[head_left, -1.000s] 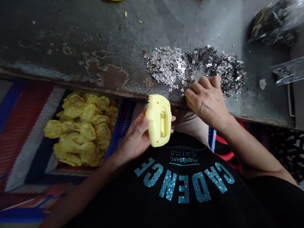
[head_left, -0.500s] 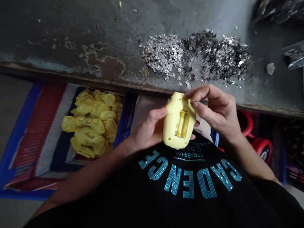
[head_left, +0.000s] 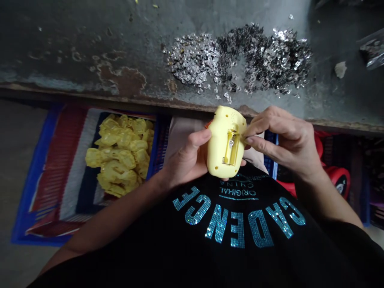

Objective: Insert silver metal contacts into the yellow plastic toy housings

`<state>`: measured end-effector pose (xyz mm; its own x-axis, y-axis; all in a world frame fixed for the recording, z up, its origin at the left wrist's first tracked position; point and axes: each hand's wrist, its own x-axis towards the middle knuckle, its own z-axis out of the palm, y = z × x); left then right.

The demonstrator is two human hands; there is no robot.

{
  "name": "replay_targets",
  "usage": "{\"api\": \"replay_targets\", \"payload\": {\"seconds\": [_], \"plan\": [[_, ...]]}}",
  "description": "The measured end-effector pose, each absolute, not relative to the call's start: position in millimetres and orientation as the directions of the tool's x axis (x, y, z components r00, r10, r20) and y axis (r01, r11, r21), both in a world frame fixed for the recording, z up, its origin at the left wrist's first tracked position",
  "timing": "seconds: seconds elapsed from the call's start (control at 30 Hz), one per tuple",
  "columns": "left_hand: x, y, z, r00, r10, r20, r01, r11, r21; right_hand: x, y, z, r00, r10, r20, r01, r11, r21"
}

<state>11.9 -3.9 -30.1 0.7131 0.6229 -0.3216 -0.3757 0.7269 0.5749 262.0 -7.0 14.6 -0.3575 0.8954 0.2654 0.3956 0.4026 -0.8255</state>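
Yellow plastic casing (head_left: pixel 226 142) lies cupped in the left hand (head_left: pixel 186 158), battery slot up. The right hand (head_left: pixel 285 144) has its fingers (head_left: pixel 252 130) pinched together at the slot's edge. Metal bits (head_left: pixel 240 60) spread across the far tabletop (head_left: pixel 75 40); more casings (head_left: pixel 120 154) fill a blue crate (head_left: pixel 39 192) to the left.

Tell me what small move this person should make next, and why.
Probably press the small metal contact firmly down into the battery slot of the yellow plastic casing: the right hand is right at the slot, and the left hand is holding the casing steady.
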Motion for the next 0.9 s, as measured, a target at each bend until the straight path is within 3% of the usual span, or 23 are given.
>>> {"api": "replay_targets", "payload": {"seconds": [0.1, 0.3, 0.43, 0.53, 0.7, 0.8, 0.9], "plan": [[16.2, -6.5, -29.0, 0.658, 0.685, -0.312, -0.386, 0.663, 0.641, 263.2, -9.2, 15.5, -0.398, 0.871, 0.286, 0.469, 0.462, -0.753], [23.9, -11.7, -26.7, 0.463, 0.805, -0.372, -0.353, 0.552, 0.756, 257.8, -9.1, 20.0, -0.528, 0.811, 0.254, 0.675, 0.581, -0.454], [27.1, -12.7, -24.6, 0.405, 0.827, -0.390, -0.290, 0.521, 0.803, 248.2, -10.7, 12.2, -0.483, 0.828, 0.286, 0.758, 0.559, -0.336], [29.6, -8.9, -24.6, 0.414, 0.837, -0.358, -0.267, 0.488, 0.831, 248.0, -11.0, 1.8, -0.438, 0.846, 0.305, 0.767, 0.529, -0.363], [52.0, 27.6, -25.0, 0.435, 0.858, -0.274, -0.207, 0.392, 0.896, 271.3, 5.1, -19.6, -0.291, 0.882, 0.370, 0.595, 0.470, -0.652], [73.4, 62.7, -23.7, 0.443, 0.887, -0.129, -0.110, 0.196, 0.974, 293.8, 22.4, -34.2, -0.178, 0.880, 0.439, 0.522, 0.463, -0.716], [86.2, 89.7, -22.3, 0.435, 0.900, -0.020, 0.076, -0.014, 0.997, 314.9, 34.0, -47.5, -0.054, 0.886, 0.460, 0.595, 0.399, -0.698]]}}
